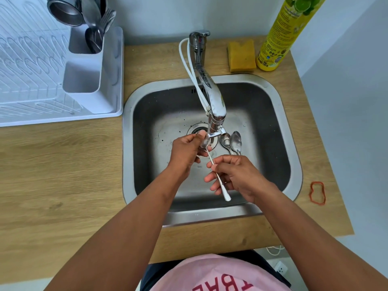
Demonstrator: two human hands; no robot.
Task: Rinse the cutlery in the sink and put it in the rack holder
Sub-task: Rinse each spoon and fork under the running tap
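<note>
The tall yellow dish-soap bottle [279, 36] stands behind the stainless steel sink [294, 143], at its far right corner; its label carries green lime pictures and small print of which only "700" near the base can be read. Red capital letters run across the person's pink shirt [214, 274] in front of the sink, seen upside down and cut off by the frame edge, so the word cannot be made out.

Over the sink basin, under the tip of the chrome tap spout [214, 101], a slim silver teaspoon [218, 177] is held by both hands. The left hand [184, 152] is closed on its bowl, thumb pressed against the metal, just beside the drain. The right hand [237, 175] pinches the handle between thumb and fingers, the handle end sticking out below them. Whether water is running cannot be told.

Several more steel spoons [233, 141] lie on the sink floor to the right of the drain, partly hidden by the spout tip and the right hand. A yellow sponge [241, 55] sits behind the sink, beside the bottle. A white plastic drying rack [31, 70] stands left of the sink; its far cutlery holder compartment [84, 42] contains spoons and forks, the nearer compartment [81, 77] none. A red rubber band [318, 193] lies on the wooden counter [52, 175] right of the sink.
</note>
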